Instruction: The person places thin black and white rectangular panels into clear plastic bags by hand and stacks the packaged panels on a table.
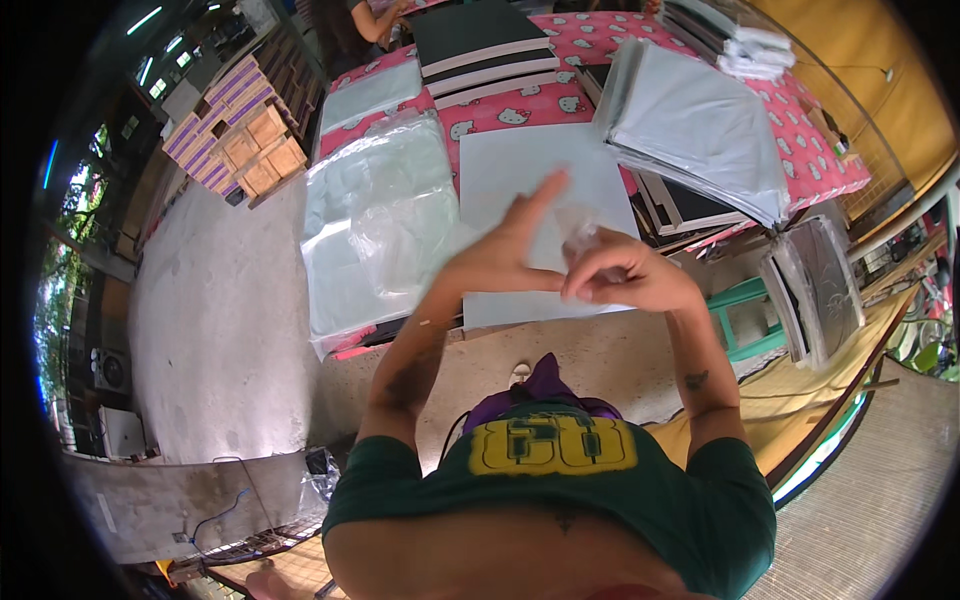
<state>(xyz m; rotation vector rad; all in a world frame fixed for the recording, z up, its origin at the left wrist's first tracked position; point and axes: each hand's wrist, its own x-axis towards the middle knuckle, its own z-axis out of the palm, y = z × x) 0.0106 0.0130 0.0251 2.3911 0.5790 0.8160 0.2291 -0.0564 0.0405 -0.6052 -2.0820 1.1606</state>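
Over a large pale sheet [530, 160] on the table, both my hands are raised close together. My left hand [505, 245] is open, its thumb and fingers spread apart, somewhat blurred. My right hand [630, 270] is closed, the fingers curled round a crumpled clear piece, seemingly plastic [577, 222], which shows above the knuckles. The pale sheet lies flat below and reaches past the near table edge. Left of it lies a stack of flat pieces in clear plastic wrap [375, 225]. To the right, a pile of plastic-wrapped white panels [695, 120] rests aslant on black boards [700, 205].
A pink patterned cloth [590, 40] covers the table. Black-topped boards [480, 45] are stacked at the back, with another person's arm [375, 22] behind. Wooden crates [240, 130] stand far left. A green stool [740, 315] and wrapped panels [815, 290] are at right.
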